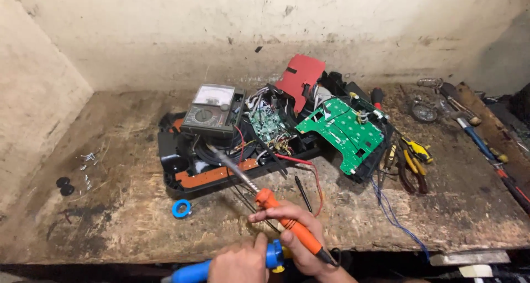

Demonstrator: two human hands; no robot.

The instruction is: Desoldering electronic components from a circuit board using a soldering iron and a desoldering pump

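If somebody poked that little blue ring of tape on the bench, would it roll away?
Probably not. The blue tape roll lies flat on the rough wooden bench, so a poke would likely just slide it. It looks small and hollow, so likely light. Stood on edge, its round shape might let it roll.

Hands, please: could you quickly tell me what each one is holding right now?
Left hand: closed around a blue-handled tool.
Right hand: closed around the orange-handled soldering iron.
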